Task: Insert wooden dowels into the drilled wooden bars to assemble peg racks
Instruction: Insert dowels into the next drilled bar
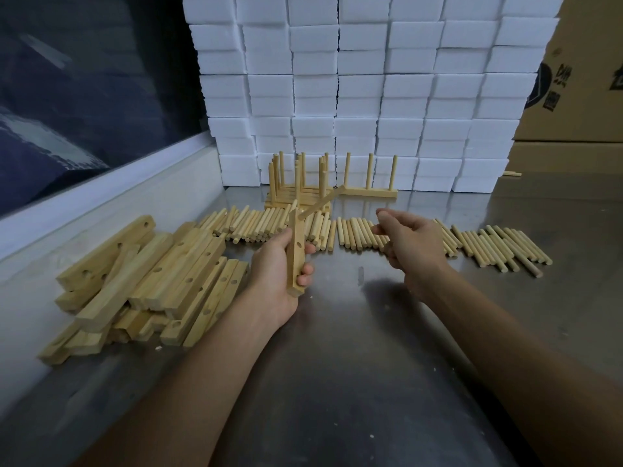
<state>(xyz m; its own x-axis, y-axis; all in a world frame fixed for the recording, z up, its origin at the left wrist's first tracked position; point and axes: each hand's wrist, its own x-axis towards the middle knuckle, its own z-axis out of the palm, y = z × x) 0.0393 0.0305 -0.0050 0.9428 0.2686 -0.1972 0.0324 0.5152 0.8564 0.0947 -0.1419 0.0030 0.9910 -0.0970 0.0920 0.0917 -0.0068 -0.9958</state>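
Note:
My left hand (281, 267) grips a drilled wooden bar (297, 251), held nearly upright above the steel table. One dowel (322, 202) sticks out of the bar's top hole, pointing up and to the right. My right hand (411, 239) hovers just right of the bar, over the row of loose dowels (357, 234), with its fingers curled; whether it holds a dowel I cannot tell. Finished peg racks (369, 183) with upright dowels stand at the back.
A heap of drilled bars (148, 274) lies on the left of the steel table (337, 348). More loose dowels (499, 246) spread to the right. A wall of white foam blocks (371, 89) closes the back, with cardboard boxes (580, 79) at the right.

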